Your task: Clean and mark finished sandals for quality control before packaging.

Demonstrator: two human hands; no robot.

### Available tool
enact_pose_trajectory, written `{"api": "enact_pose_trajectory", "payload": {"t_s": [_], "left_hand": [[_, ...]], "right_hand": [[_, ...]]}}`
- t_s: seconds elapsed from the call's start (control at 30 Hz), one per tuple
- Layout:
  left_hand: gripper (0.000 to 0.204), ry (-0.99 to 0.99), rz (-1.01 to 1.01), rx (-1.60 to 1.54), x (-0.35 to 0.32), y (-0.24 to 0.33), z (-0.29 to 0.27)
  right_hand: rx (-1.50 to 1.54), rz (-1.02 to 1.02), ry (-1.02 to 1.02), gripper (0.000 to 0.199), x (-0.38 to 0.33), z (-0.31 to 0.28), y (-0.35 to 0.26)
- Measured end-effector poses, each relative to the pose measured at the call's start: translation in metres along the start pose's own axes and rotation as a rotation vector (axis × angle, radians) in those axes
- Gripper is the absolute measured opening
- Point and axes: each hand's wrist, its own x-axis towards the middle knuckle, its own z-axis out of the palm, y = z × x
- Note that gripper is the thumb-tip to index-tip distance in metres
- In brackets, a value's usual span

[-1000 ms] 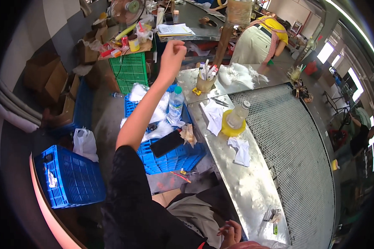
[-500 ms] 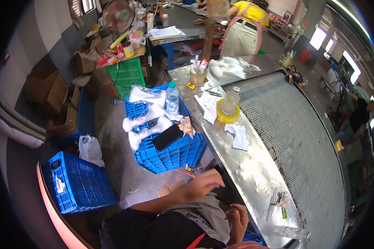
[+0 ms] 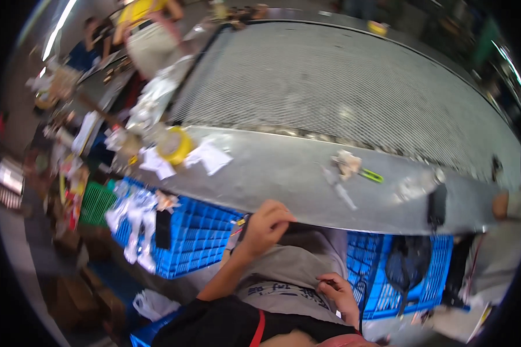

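My left hand point(image 3: 266, 226) is over my lap at the near edge of the metal table point(image 3: 260, 173). Its fingers are loosely bent, slightly blurred, and I see nothing in them. Lower down, my right hand point(image 3: 338, 294) rests by the grey apron point(image 3: 298, 260), fingers half curled and apart, also without anything visible in it. On the table in front lie a green-handled cutter point(image 3: 371, 175), a crumpled scrap point(image 3: 347, 164), a thin clear tool point(image 3: 341, 189) and a clear plastic bottle point(image 3: 418, 184) on its side.
A large mesh panel point(image 3: 341, 81) spans the far side. Left are a yellow tape roll point(image 3: 175, 146), white cloths point(image 3: 209, 156) and a blue crate point(image 3: 194, 237) bearing a phone point(image 3: 163, 228). Another blue crate point(image 3: 373, 277) holds a black bag point(image 3: 408, 260). Someone point(image 3: 503, 243) sits at right.
My view has swung to the right, so the table now lies across the front and the crate has shifted left. My left hand is now at the table's edge; my right stays low.
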Motion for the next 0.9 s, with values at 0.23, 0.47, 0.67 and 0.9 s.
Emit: {"api": "enact_pose_trajectory", "payload": {"t_s": [0.23,0.47,0.67,0.9], "left_hand": [[0.012,0.077,0.111,0.039,0.050,-0.041,0.033],[0.007,0.066,-0.087,-0.066,0.049,-0.057,0.040],[0.006,0.088,-0.144,-0.053,0.048,-0.060,0.039],[0.008,0.064,-0.074,-0.080,0.044,-0.074,0.037]], "right_hand": [[0.145,-0.029,-0.177,0.021,-0.107,-0.111,0.061],[0.295,-0.860,0.137,0.035,-0.171,-0.169,0.041],[0.091,-0.492,0.647,0.015,-0.104,-0.174,-0.093],[-0.083,-0.379,0.696,0.013,-0.052,-0.164,-0.138]]}}
